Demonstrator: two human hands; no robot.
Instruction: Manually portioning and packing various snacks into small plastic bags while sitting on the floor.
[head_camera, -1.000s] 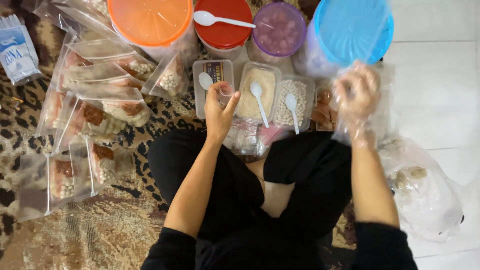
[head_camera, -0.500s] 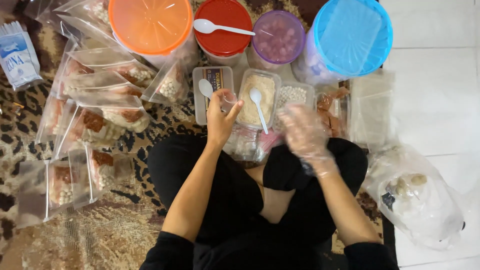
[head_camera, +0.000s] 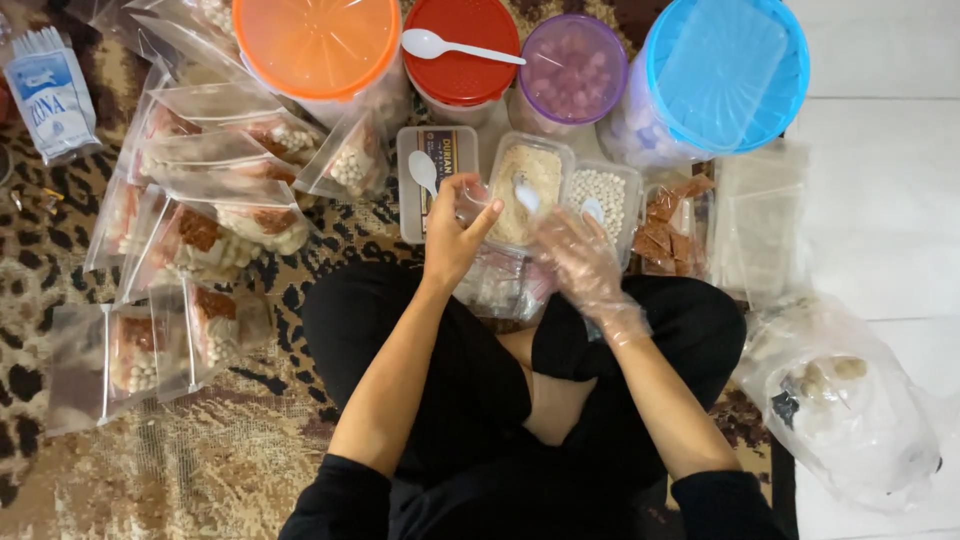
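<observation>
Biggest first: leopard-print carpet (head_camera: 60, 330) under everything, w/ white tiled floor (head_camera: 880, 200) on the right. Person sits cross-legged in black trousers (head_camera: 460, 360), black sleeves at the bottom edge.

Back row, L to R: big clear tub w/ round orange lid (head_camera: 315, 40), jar w/ red lid (head_camera: 460, 45) carrying a white plastic spoon (head_camera: 445, 45), jar w/ purple see-through lid (head_camera: 572, 68), big tub w/ blue lid (head_camera: 727, 75). Crumpled clear plastic bag (head_camera: 850, 400) lies on the tiles by the right knee. Spread of filled clear zip pouches (head_camera: 200, 230) covers the carpet on the left; stack of empty clear pouches (head_camera: 760, 220) on the right.

Front row of small rectangular clear tubs: one w/ a dark label & white spoon (head_camera: 437, 175), one w/ beige powder (head_camera: 535, 185), one w/ small white pearls (head_camera: 605, 195), one w/ brown wrapped pieces (head_camera: 672, 230). Small blue-and-white sachet (head_camera: 52, 95) far left.

Left hand (head_camera: 455, 235), bare, holds a small clear plastic cup (head_camera: 468, 200) just in front of the labelled tub & beside the powder tub; thumb & fingers closed round the cup.

Right hand (head_camera: 580, 255), in a thin clear plastic glove, fingers pinched on the handle of a small white spoon (head_camera: 527, 197), whose bowl sits over the beige powder, right beside the cup.
</observation>
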